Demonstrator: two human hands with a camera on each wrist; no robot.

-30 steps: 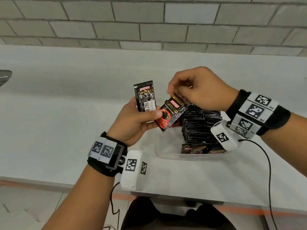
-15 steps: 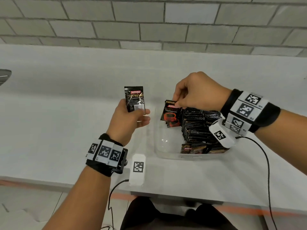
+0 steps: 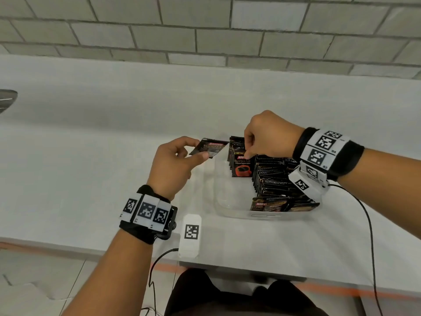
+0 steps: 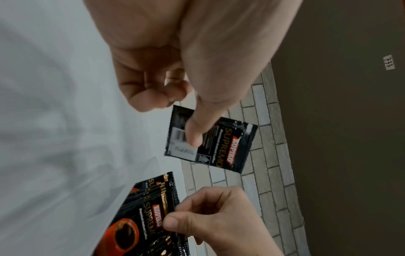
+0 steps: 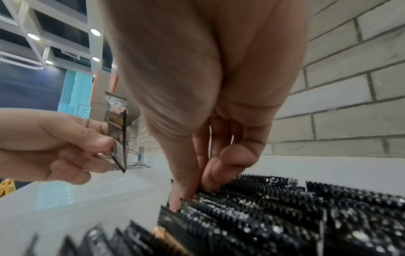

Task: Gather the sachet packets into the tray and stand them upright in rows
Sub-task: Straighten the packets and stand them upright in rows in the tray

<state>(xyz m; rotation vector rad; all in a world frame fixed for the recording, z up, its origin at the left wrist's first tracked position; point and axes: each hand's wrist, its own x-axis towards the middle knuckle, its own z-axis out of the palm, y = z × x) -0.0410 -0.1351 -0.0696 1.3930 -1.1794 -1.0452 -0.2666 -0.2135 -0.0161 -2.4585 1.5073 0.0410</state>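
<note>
Seating step: right hand (image 3: pixel 270 133) pinches the front sachet (image 3: pixel 243 165) upright in the tray (image 3: pixel 230 209); left hand (image 3: pixel 175 166) pinches a spare sachet (image 3: pixel 210 147) at nine o'clock, likely slotted next.

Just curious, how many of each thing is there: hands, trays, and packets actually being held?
Bare hands: 2, left hand and right hand
Clear plastic tray: 1
Black coffee sachets being pinched: 2, loose sachet by the left, front tray sachet by the right
Total: 5
</note>
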